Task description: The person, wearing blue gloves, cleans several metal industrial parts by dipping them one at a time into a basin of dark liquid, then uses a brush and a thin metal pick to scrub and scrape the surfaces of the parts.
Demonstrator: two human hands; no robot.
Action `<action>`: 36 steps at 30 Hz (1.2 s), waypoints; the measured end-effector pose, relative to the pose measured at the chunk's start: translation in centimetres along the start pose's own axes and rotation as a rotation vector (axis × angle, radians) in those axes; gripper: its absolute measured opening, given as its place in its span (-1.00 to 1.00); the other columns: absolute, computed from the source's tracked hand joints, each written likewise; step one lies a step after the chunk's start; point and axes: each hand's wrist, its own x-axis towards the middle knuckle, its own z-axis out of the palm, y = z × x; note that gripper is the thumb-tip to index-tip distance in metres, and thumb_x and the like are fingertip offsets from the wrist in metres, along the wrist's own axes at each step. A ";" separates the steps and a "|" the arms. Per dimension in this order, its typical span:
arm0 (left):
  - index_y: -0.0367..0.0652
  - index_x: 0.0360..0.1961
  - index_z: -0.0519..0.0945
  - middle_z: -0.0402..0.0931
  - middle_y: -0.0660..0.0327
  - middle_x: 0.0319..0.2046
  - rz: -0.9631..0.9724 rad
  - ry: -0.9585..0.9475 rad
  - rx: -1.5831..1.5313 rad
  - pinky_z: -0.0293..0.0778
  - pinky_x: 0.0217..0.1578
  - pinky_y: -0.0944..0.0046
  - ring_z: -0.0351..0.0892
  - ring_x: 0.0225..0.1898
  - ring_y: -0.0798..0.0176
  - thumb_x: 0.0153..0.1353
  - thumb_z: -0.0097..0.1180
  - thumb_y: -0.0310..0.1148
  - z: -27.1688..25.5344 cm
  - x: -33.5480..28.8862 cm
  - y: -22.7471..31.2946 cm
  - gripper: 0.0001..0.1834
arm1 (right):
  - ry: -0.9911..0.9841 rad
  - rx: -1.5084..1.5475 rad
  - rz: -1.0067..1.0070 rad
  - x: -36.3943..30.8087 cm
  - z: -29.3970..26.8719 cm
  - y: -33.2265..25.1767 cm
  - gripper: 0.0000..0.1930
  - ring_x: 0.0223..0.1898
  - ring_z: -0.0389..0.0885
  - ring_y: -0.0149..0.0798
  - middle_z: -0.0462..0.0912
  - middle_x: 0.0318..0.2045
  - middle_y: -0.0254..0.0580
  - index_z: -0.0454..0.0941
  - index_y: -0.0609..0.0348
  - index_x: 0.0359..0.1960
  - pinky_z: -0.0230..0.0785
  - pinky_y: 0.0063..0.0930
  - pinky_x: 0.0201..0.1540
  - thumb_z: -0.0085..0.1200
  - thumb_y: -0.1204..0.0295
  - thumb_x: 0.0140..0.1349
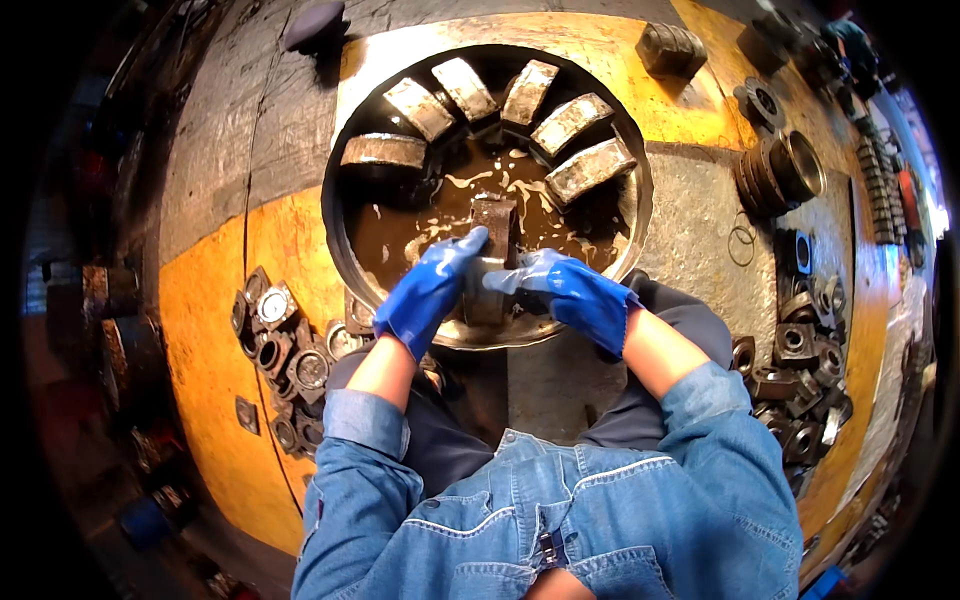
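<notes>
In front of me is a wide round metal pan [643,195] with murky brown liquid [400,225] and pale streaks of foam in it. Over its near part I hold a dark, wet metal block [494,216], its near end partly covered by my fingers. My left hand [428,290], in a blue rubber glove, grips the block's left side. From the right, my right hand [575,292], gloved the same way, has its fingers closed across the block. Several similar metal blocks [572,123] stand in an arc along the pan's far inner wall.
Piles of small greasy metal parts lie left [305,370] and right [800,345] of me. Metal rings [800,165] and a gear-like part [762,103] sit at far right. A ridged metal piece [672,50] is beyond the pan; my knees flank its near side.
</notes>
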 end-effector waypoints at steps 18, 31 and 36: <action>-0.29 0.36 0.46 0.63 0.00 0.17 0.021 -0.114 -0.695 0.60 0.17 0.24 0.68 0.13 0.16 0.62 -0.12 -0.22 2.2 -4.9 5.1 -0.54 | 0.269 -0.072 0.003 -0.4 2.8 -5.8 -0.50 -0.23 0.52 -0.41 0.68 -0.31 -0.30 0.73 0.30 -0.08 0.36 -0.45 -0.10 0.34 0.02 0.28; -0.28 0.40 0.43 0.58 -0.01 0.23 0.812 0.148 0.405 0.49 0.29 0.20 0.59 0.25 0.12 0.59 -0.12 -0.31 2.5 -5.1 -1.5 -0.54 | 0.204 -0.273 -0.021 -5.1 5.7 -8.6 -0.52 -0.28 0.47 -0.49 0.66 -0.35 -0.39 0.74 0.28 -0.12 0.32 -0.50 -0.15 0.24 0.02 0.34; -0.26 0.43 0.42 0.54 0.00 0.30 0.862 0.257 0.639 0.40 0.39 0.18 0.53 0.33 0.09 0.57 -0.11 -0.37 2.0 -7.4 -0.8 -0.53 | 0.245 -0.195 -0.030 -6.2 7.4 -8.3 -0.53 -0.25 0.49 -0.49 0.66 -0.29 -0.40 0.71 0.26 -0.07 0.34 -0.50 -0.14 0.26 0.02 0.35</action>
